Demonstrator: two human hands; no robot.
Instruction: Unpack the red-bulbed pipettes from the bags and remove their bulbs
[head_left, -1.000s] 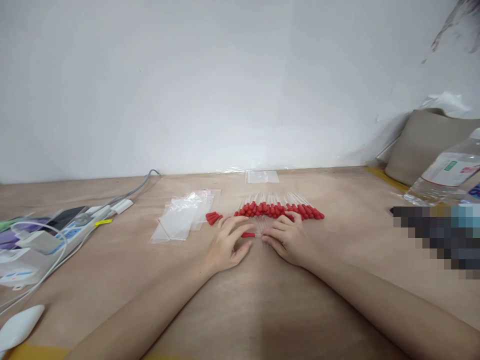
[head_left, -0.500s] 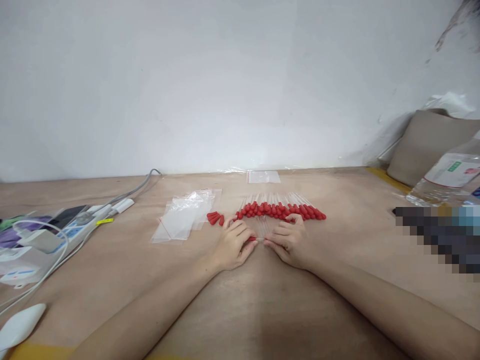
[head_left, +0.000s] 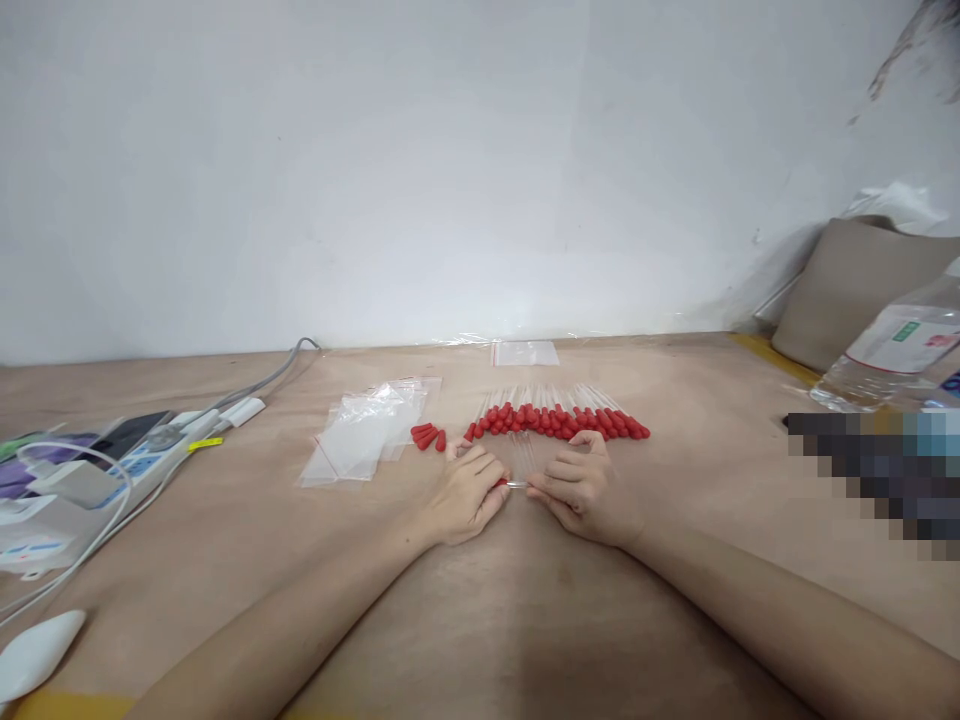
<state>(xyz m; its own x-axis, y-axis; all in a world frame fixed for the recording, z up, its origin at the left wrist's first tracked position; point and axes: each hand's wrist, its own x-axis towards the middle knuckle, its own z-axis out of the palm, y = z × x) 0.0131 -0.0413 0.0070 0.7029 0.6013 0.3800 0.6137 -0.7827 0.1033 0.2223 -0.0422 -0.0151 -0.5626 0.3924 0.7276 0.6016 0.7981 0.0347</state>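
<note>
My left hand point(head_left: 465, 490) and my right hand point(head_left: 581, 487) meet fingertip to fingertip on the tan table point(head_left: 525, 610). Between them runs a thin clear glass dropper tube point(head_left: 517, 484). The left fingers are pinched over its red rubber bulb end, the right fingers pinch the other end. Just beyond the hands lies a row of several droppers with red bulbs point(head_left: 559, 420). A few loose red bulbs point(head_left: 429, 437) lie to the left of that row. A few bare glass tubes point(head_left: 523, 450) lie between the hands and the row.
Clear zip bags point(head_left: 367, 435) lie left of the bulbs, and one small bag point(head_left: 525, 352) sits near the wall. A power strip with cables point(head_left: 142, 455) is at the left, a white object point(head_left: 37, 655) near the front left corner. A water bottle point(head_left: 892, 355) and beige cushion point(head_left: 855, 280) stand right.
Both hands have drawn a little toward me and closed. The left fingers went from lying flat beside the red bulb to pinching it, and the tube now spans between the two hands.
</note>
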